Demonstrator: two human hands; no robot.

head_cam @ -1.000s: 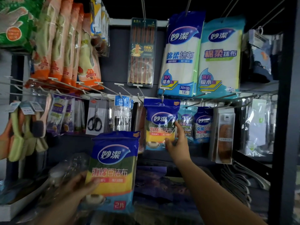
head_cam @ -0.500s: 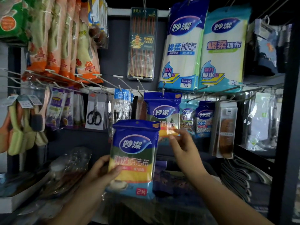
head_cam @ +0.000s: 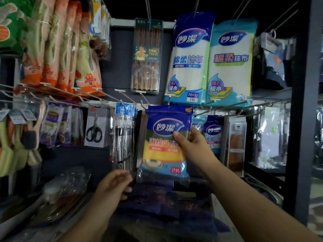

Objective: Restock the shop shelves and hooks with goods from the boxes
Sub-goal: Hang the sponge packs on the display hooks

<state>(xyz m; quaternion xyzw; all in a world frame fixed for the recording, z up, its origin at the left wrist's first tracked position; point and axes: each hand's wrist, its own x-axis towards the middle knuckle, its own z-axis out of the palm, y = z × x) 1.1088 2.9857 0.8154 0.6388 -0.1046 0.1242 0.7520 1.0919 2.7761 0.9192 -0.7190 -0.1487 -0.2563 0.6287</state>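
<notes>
A blue and yellow sponge scourer pack [head_cam: 162,147] is held up in front of the middle hook row, its blue top edge level with a white hook [head_cam: 168,100]. My right hand [head_cam: 194,145] grips the pack's right edge, thumb on the front. My left hand [head_cam: 113,186] hovers below and left of the pack's bottom corner, fingers loosely curled, holding nothing. Whether the pack's hole sits on the hook cannot be told. Below the hands lies a box [head_cam: 222,215] with more dark blue packs [head_cam: 162,206].
Two large cloth packs [head_cam: 190,58] hang above, chopsticks [head_cam: 147,56] to their left. Scissors [head_cam: 95,130] and clear tube packs [head_cam: 122,137] hang left of the sponge pack, small blue packs [head_cam: 212,133] to its right. A black shelf post [head_cam: 300,119] stands at the right.
The pack went from my left hand to my right hand and rose to the hook row. My left hand let go and dropped below it.
</notes>
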